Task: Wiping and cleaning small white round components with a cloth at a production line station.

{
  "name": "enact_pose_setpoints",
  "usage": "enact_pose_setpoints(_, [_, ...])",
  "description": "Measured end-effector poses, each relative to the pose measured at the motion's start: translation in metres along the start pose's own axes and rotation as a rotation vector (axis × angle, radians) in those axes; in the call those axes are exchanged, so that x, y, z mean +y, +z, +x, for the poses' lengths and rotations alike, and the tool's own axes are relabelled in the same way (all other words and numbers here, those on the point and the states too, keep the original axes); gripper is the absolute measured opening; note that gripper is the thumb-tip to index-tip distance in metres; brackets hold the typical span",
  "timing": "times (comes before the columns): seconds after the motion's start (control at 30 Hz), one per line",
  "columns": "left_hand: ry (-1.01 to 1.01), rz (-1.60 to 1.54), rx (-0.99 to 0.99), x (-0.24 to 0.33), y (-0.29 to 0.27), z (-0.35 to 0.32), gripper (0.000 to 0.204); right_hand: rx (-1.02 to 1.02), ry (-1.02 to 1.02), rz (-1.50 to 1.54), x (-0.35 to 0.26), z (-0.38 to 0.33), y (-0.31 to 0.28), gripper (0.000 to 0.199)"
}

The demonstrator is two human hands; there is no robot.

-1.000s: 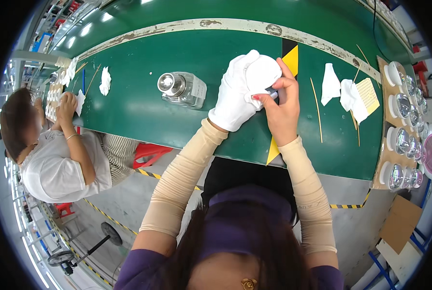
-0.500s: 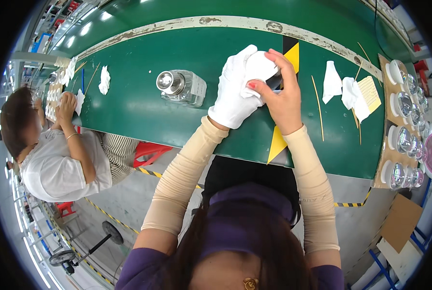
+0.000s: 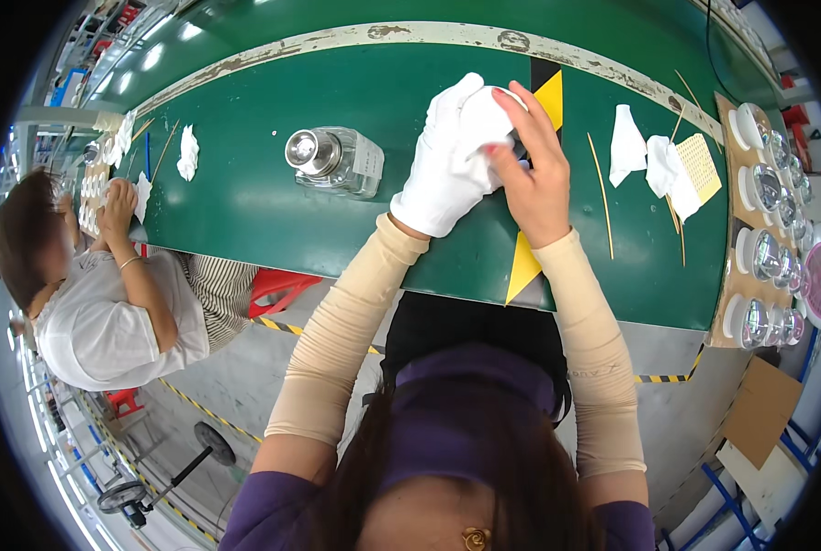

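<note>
My left hand (image 3: 438, 179) wears a white glove and is closed around a round white piece (image 3: 486, 118), held above the green table. My bare right hand (image 3: 541, 170) grips the same piece from the right, with its fingers bent over the upper edge and the thumb lower down. White on white makes the boundary between glove and piece hard to see, and whether a cloth is also held cannot be told. Left of my hands, a clear square glass bottle (image 3: 354, 165) with a silver metal top stands on the table.
White cloths (image 3: 627, 147), a yellow sheet (image 3: 700, 170) and thin sticks (image 3: 601, 197) lie to the right. Beyond them, a brown board (image 3: 721, 303) bears several clear domes with white bases. A co-worker (image 3: 107, 312) sits at the left, near a crumpled white tissue (image 3: 187, 153).
My right fingers have shifted across the round white piece, and the dark gap beside it shows less. The whole view has moved slightly. Both hands keep their hold.
</note>
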State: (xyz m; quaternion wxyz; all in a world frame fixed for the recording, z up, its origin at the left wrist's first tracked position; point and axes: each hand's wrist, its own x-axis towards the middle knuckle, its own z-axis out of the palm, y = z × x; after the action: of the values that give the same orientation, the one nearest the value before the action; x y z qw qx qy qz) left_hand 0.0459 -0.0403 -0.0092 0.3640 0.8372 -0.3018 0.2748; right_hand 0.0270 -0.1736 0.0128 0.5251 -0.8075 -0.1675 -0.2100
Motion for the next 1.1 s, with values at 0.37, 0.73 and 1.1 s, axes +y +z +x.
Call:
enact_pose_setpoints(0.37, [-0.380, -0.144, -0.043, 0.025, -0.012, 0.002, 0.064, 0.371, 0.604, 0.575, 0.010, 0.004, -0.030, 0.009])
enact_pose_setpoints(0.73, [-0.415, -0.192, 0.002, 0.024, -0.005, 0.002, 0.063, 0.200, 0.458, 0.424, -0.002, 0.010, -0.001, 0.014])
enact_pose_setpoints(1.1, [-0.170, 0.025, -0.110, 0.024, -0.014, 0.013, 0.062, 0.108, 0.475, 0.324, 0.019, 0.027, -0.005, 0.013])
